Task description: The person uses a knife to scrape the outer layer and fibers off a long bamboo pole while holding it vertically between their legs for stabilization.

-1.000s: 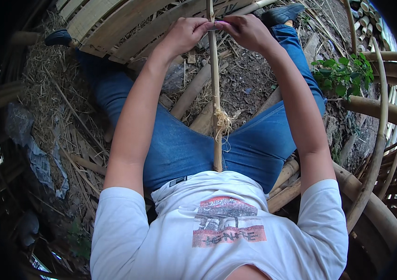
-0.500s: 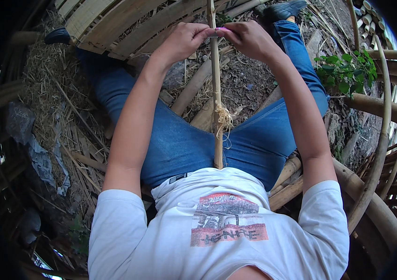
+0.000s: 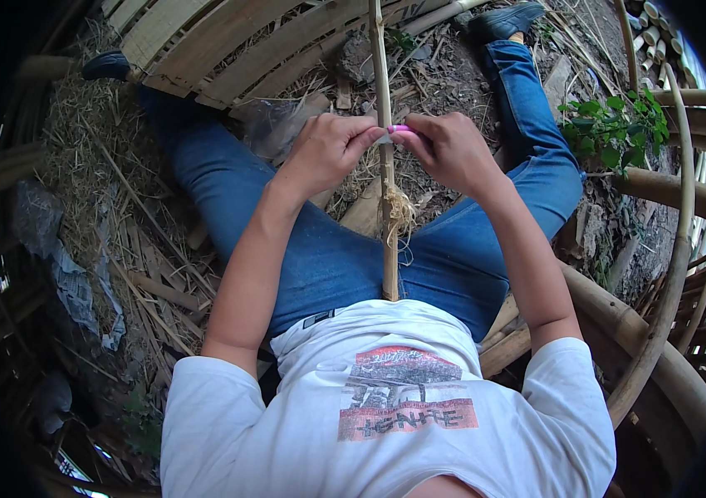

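Far left, crumpled plastic sheeting (image 3: 37,220) lies on the ground, with dry straw (image 3: 79,158) strewn around it. Above, a dark left shoe (image 3: 106,65) sits next to the corner of a slatted wooden panel (image 3: 241,50), which runs up out of view. Person's legs, in blue jeans (image 3: 324,257), spread wide, knees bent.

Left hand (image 3: 326,151) is level with the right, over the gap between the legs. Its thumb and forefinger are pinched narrow on the left end of a small pink-handled tool (image 3: 403,129); remaining fingers curl inward. Tool lies crosswise against a long pale stick (image 3: 382,91), its exact blade shape too small to tell.

Stick stands centrally, lower end at the hem of the white T-shirt (image 3: 411,324), far end past the top edge. A tangle of curly shavings (image 3: 403,212) clings to its side, below both hands and near the lower end.

Right hand (image 3: 457,149) grips the pink handle, thumb and forefinger closed tight on it, other fingers folded. Beyond it, right shoe (image 3: 509,20) on littered soil. Farther right: leafy green plant (image 3: 610,133), a stack of cut bamboo (image 3: 656,37), a thin curved pole (image 3: 675,249).
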Tool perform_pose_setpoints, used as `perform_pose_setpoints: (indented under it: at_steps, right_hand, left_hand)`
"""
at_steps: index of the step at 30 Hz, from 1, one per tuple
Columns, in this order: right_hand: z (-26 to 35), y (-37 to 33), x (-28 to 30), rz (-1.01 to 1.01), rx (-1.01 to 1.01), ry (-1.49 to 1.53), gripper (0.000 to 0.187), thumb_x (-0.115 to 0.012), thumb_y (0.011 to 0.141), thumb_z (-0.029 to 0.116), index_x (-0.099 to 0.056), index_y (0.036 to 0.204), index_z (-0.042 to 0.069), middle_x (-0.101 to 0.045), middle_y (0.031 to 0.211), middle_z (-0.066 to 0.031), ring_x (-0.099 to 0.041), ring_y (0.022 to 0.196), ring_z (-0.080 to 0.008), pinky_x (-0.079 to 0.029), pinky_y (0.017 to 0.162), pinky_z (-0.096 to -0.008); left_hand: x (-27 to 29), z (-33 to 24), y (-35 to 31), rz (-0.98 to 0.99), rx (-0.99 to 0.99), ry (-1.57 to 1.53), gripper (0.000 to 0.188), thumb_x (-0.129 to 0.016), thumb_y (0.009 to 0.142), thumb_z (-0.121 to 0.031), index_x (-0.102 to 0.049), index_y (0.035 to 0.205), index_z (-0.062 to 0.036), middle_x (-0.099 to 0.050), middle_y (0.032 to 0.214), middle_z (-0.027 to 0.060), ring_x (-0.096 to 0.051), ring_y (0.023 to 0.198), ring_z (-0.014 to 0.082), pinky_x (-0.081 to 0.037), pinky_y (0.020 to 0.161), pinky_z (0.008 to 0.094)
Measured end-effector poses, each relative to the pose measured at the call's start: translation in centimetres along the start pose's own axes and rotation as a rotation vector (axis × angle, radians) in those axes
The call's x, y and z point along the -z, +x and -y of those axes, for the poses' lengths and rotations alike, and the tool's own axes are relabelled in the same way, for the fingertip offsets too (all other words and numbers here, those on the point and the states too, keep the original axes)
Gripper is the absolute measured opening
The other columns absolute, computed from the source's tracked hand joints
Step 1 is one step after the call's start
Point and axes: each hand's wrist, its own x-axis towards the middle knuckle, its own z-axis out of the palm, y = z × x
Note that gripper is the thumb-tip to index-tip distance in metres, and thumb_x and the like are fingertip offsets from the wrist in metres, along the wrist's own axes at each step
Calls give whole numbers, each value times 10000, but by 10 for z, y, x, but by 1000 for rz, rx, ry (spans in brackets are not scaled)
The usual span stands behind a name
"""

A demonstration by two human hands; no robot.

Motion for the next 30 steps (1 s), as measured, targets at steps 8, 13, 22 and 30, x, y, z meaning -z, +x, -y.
perform_pose_setpoints:
  at_steps: [8, 13, 22, 30]
  right_hand:
    - [-32, 48, 9, -202, 113, -93, 323, -659, 942, 389, -738, 927, 76, -650, 672, -160, -647, 657, -383, -511, 617, -463]
    - [-73, 100, 9, -328, 187, -134, 334, -652, 956, 385, -744, 1024, 71, -666, 729, -177, -655, 662, -366, -513, 611, -430]
    - [-81, 106, 4, -255, 60, -136, 312, -617, 988, 359, -743, 1083, 90, -639, 718, -179, -624, 591, -314, -482, 573, -401]
    - [-67, 94, 7, -241, 103, -21, 296, -596, 991, 365, -744, 1050, 115, -658, 721, -164, -645, 684, -374, -512, 642, -456]
  left_hand:
    - [12, 27, 53, -37, -33, 18, 265, -596, 1001, -274, -683, 948, -30, -526, 601, 122, -501, 534, 214, -411, 553, 376]
    - [29, 52, 110, -85, -69, 131, 281, -590, 1006, -312, -721, 1040, -67, -564, 629, 125, -510, 550, 221, -421, 570, 376]
    - [41, 48, 120, 7, -43, 166, 321, -572, 1012, -331, -733, 1024, -54, -628, 682, 137, -588, 609, 232, -466, 609, 385]
    - [39, 48, 115, 7, -83, 273, 285, -580, 1003, -342, -737, 1075, -115, -595, 678, 150, -557, 599, 265, -424, 593, 393]
